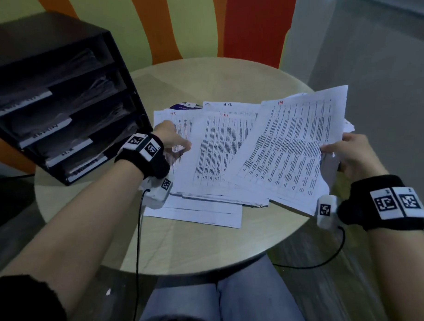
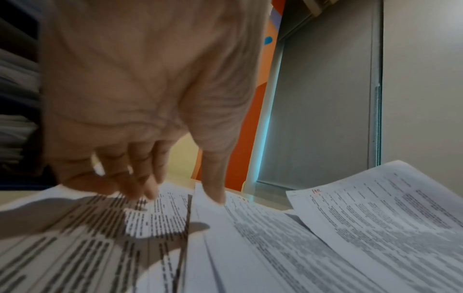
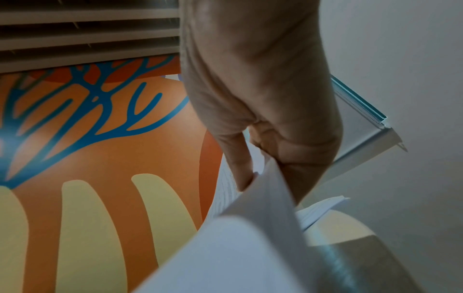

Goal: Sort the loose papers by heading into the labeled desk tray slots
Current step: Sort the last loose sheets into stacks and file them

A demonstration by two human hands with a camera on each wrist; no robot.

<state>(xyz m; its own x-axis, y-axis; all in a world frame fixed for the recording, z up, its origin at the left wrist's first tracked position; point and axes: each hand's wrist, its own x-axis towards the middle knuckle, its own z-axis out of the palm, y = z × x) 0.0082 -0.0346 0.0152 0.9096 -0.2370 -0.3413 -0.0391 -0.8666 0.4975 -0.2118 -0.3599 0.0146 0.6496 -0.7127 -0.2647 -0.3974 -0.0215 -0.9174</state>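
Beside the black tray (image 1: 60, 112), the right hand (image 1: 355, 153) pinches one raised sheet (image 1: 294, 145) — the left hand (image 1: 171, 137), fingers straight, presses the pile (image 1: 213, 155). A pull might slide papers off the table (image 1: 209, 244).

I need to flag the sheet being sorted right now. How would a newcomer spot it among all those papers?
Start at the round table and look right of the black desk tray. Over the spread pile of papers, one printed sheet is lifted and tilted, its right edge pinched by the right hand. Unlike its flat neighbours, it is raised, with a red heading at its top.
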